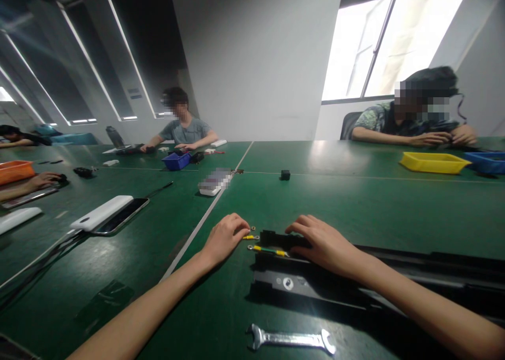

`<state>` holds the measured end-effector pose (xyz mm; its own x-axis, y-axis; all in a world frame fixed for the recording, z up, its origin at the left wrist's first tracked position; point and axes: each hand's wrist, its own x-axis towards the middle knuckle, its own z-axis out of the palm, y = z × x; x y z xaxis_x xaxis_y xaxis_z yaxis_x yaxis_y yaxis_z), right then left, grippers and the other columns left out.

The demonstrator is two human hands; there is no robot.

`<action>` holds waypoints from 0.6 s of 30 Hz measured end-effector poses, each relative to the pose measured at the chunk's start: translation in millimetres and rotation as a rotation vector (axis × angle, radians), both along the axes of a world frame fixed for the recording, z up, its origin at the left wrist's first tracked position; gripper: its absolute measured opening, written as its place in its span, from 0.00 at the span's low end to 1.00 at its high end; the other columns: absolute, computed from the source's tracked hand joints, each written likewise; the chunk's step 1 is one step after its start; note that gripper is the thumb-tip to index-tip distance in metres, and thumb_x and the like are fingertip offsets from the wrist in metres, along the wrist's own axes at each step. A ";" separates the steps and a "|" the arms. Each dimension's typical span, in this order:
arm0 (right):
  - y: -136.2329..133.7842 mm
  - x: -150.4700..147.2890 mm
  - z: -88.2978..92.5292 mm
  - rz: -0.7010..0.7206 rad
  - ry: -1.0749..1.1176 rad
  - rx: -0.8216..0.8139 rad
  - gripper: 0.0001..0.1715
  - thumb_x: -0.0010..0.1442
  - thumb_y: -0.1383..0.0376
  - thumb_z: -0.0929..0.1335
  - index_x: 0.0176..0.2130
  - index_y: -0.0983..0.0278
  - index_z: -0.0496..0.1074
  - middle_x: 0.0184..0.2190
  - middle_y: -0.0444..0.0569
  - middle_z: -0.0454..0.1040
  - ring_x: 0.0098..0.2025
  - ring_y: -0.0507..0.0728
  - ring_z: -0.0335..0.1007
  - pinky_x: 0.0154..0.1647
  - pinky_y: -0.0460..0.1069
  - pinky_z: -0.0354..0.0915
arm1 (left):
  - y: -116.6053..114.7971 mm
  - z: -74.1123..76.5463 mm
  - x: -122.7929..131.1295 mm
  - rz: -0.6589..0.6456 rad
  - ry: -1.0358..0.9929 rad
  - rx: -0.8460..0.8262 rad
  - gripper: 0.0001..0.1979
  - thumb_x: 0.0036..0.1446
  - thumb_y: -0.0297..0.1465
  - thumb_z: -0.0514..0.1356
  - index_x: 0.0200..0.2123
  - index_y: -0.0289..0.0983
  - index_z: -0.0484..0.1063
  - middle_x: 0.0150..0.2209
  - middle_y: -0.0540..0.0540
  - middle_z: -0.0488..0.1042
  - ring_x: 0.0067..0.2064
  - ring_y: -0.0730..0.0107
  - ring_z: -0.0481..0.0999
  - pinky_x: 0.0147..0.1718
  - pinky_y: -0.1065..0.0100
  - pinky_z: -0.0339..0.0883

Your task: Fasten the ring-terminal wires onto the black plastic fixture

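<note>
My left hand (226, 236) rests on the green table, its fingertips and thumb pinched together. A yellow-sleeved ring terminal (250, 237) pokes out beside the thumb; whether the fingers grip it or some small part is hidden. Just past the fingertips lies a small brass-coloured nut (253, 228). My right hand (325, 244) lies over a long black channel-shaped part (335, 291), thumb and fingers apart. Near that thumb runs a short green wire (268, 250) with yellow sleeves and a ring terminal on its left end. An open-ended wrench (292, 340) lies in front of the black part.
A white power bank (102, 213) and a phone (122, 216) with cables lie left. Farther back are a white device (215, 182), a small black block (285, 175), a blue bin (176, 161) and a yellow tray (434, 163). Co-workers sit across the table.
</note>
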<state>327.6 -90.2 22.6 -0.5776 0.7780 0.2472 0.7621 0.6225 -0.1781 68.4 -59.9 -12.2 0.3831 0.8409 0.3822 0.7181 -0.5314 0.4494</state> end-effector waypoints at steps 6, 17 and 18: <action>-0.2 -0.7 0.5 -0.011 -0.006 0.008 0.16 0.52 0.65 0.70 0.43 0.62 0.70 0.36 0.51 0.70 0.39 0.59 0.65 0.37 0.53 0.65 | 0.4 0.8 -0.6 -0.011 0.004 0.012 0.06 0.59 0.28 0.57 0.31 0.38 0.73 0.34 0.48 0.71 0.39 0.67 0.71 0.38 0.69 0.64; 0.2 0.0 -0.3 -0.005 -0.012 0.002 0.16 0.53 0.65 0.69 0.44 0.62 0.70 0.37 0.51 0.70 0.40 0.59 0.65 0.39 0.53 0.65 | -0.8 1.1 0.8 0.007 0.009 0.043 0.07 0.60 0.27 0.54 0.33 0.38 0.72 0.34 0.49 0.73 0.38 0.67 0.71 0.38 0.68 0.64; 0.4 0.3 -0.8 -0.003 -0.009 0.005 0.16 0.53 0.65 0.70 0.44 0.62 0.70 0.37 0.51 0.70 0.40 0.59 0.65 0.39 0.53 0.65 | -1.0 1.1 0.9 0.008 0.007 0.044 0.07 0.60 0.28 0.54 0.34 0.38 0.72 0.35 0.49 0.74 0.38 0.67 0.71 0.38 0.68 0.64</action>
